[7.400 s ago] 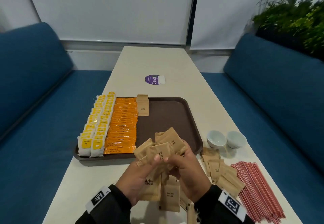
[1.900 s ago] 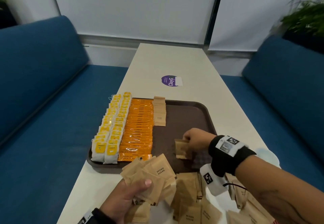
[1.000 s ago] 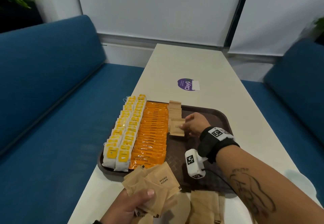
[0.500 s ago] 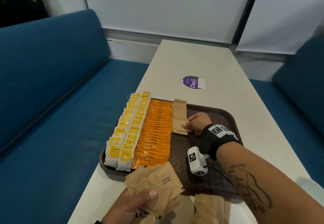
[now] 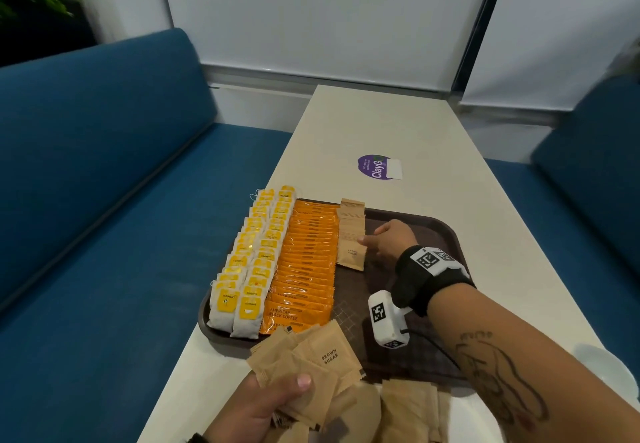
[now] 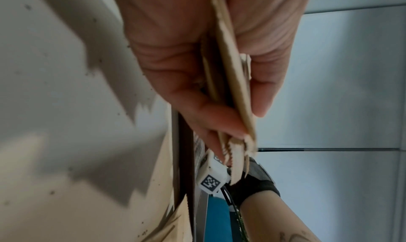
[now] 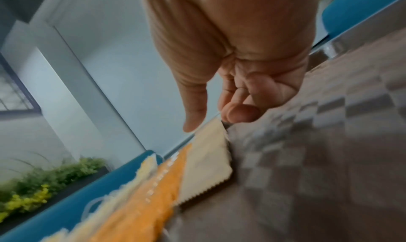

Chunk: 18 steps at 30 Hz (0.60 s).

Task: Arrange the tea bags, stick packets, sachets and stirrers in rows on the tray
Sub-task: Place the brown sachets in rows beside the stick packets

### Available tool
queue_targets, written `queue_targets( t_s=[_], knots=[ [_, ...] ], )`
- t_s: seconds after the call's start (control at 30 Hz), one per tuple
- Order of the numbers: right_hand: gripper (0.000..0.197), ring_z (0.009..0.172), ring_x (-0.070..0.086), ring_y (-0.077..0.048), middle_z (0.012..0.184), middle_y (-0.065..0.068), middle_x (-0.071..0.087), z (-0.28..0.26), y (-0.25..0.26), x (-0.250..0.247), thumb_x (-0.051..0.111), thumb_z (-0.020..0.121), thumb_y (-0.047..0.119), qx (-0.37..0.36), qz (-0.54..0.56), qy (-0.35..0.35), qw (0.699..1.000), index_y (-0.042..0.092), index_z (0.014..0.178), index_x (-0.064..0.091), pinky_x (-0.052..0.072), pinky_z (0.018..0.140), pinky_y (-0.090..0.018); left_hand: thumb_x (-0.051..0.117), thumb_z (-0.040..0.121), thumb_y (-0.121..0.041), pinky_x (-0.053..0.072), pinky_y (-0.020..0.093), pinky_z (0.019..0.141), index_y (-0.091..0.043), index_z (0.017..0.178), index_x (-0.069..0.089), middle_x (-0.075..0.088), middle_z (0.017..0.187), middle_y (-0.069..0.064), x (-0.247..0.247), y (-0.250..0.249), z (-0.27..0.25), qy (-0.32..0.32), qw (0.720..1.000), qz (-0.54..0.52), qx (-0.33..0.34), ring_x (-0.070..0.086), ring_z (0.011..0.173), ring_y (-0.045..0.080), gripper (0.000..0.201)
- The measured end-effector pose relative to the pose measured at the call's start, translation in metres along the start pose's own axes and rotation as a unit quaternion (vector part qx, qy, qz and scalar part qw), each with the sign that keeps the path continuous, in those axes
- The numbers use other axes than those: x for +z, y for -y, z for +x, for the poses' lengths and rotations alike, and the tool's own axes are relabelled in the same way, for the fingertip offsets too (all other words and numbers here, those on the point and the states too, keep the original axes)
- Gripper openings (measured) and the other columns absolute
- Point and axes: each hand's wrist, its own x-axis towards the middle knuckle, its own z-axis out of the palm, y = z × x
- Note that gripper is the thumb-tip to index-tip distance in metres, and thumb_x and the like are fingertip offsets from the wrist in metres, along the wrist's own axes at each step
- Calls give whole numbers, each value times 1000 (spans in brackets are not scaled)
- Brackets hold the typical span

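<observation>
A brown tray (image 5: 446, 231) holds two rows of yellow tea bags (image 5: 252, 259), a row of orange coffee stick packets (image 5: 308, 262) and a short row of brown sugar sachets (image 5: 351, 224). My right hand (image 5: 367, 240) reaches over the tray, and its fingertips touch the right edge of the row's front sachet (image 5: 351, 254), which lies flat. In the right wrist view my right hand (image 7: 214, 120) has thumb and forefinger apart at that sachet (image 7: 206, 162). My left hand (image 5: 263, 404) grips a fan of brown sachets (image 5: 318, 363) near the tray's front edge. In the left wrist view they (image 6: 232, 82) sit between thumb and fingers.
More loose brown sachets (image 5: 408, 411) lie on the white table in front of the tray. A purple sticker (image 5: 375, 166) is on the table beyond it. Blue benches (image 5: 86, 200) flank the table. A white cup (image 5: 602, 370) shows at the right edge.
My right hand carried one sachet from the tray's near side to the far row and laid it at the row's front. The left hand kept holding its fan of sachets.
</observation>
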Motion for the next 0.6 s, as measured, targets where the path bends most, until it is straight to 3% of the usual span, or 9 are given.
queue_targets(
  t_s=[0.1, 0.17, 0.23, 0.3, 0.37, 0.43, 0.5, 0.6],
  knots=[
    [17, 68, 51, -9, 83, 0, 58, -36, 6, -20, 67, 87, 25, -68, 43, 40, 996, 18, 80, 52, 43, 58, -21, 95, 18, -38, 57, 29, 67, -13, 118, 57, 72, 106, 11, 0, -2, 0, -15, 1000, -4, 7, 69, 94, 26, 109],
    [14, 62, 50, -7, 79, 3, 59, -68, 6, -32, 67, 86, 28, -95, 55, 104, 989, 19, 87, 57, 40, 51, -18, 93, 24, -40, 54, 37, 79, -14, 119, 57, 71, 108, 10, 2, -3, 0, -17, 1000, 13, 12, 68, 100, 27, 105],
    [14, 61, 54, -5, 77, 4, 63, -102, 0, -39, 69, 84, 29, -115, 53, 181, 975, 20, 89, 60, 41, 50, -16, 88, 39, -33, 51, 40, 84, -15, 119, 57, 71, 107, 11, 6, -4, -1, -21, 1000, 8, 14, 67, 100, 28, 88],
    [16, 66, 59, -7, 77, 4, 66, -136, -7, -41, 71, 81, 29, -124, 55, 250, 959, 19, 91, 63, 47, 57, -18, 79, 53, -23, 51, 42, 82, -13, 119, 58, 71, 106, 13, 10, -4, -3, -19, 1000, -9, 13, 68, 97, 30, 70],
    [19, 72, 62, -13, 80, 0, 68, -162, -16, -37, 73, 79, 25, -102, 91, 284, 949, 14, 92, 64, 50, 66, -23, 78, 54, -21, 50, 44, 86, -13, 121, 57, 69, 111, 15, 14, -3, -5, -12, 1000, -13, 12, 66, 101, 32, 70],
    [20, 65, 60, -14, 78, -5, 67, -180, -23, -30, 74, 78, 21, -83, 111, 270, 953, 11, 92, 64, 46, 59, -25, 79, 50, -21, 48, 46, 90, -11, 123, 57, 67, 114, 18, 17, -1, -8, -3, 999, -30, 13, 64, 105, 36, 77],
    [22, 56, 56, -10, 72, -5, 64, -191, -29, -21, 74, 78, 17, -69, 123, 218, 966, 9, 94, 61, 38, 47, -20, 79, 48, -20, 49, 46, 90, -10, 124, 56, 67, 114, 19, 17, 0, -10, 3, 999, -33, 9, 63, 106, 37, 79],
    [34, 60, 54, -9, 79, -4, 62, -198, -33, -9, 77, 76, 20, -40, 122, 164, 978, 12, 102, 56, 38, 44, -15, 79, 49, -20, 53, 42, 76, -11, 122, 57, 67, 113, 19, 17, -1, -14, 23, 1000, -19, 0, 65, 101, 36, 77]
  ],
)
